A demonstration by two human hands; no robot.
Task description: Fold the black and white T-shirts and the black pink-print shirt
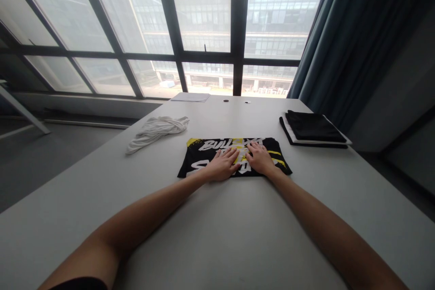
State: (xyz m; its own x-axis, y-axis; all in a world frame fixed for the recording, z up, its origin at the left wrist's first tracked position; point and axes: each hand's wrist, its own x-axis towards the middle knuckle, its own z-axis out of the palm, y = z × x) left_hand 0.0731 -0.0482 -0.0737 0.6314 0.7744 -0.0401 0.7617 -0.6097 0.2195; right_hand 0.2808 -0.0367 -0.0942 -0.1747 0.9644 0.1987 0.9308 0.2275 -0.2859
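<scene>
A black T-shirt (pixel 190 158) with white lettering and yellow patches lies folded into a flat, wide shape on the white table (pixel 217 226). My left hand (pixel 222 164) rests flat on its middle, fingers stretched toward the right. Just beside it, my right hand (pixel 260 157) also presses flat on the cloth, its fingers pointing up and to the left. Neither hand grips anything. Part of the print is hidden beneath the hands.
To the left lies a crumpled white garment (pixel 158 131). A stack of folded black and white clothes (pixel 314 127) sits at the right. Papers (pixel 190 97) lie at the table's far edge, before tall windows (pixel 207 9). A dark blue curtain (pixel 326 41) hangs at right.
</scene>
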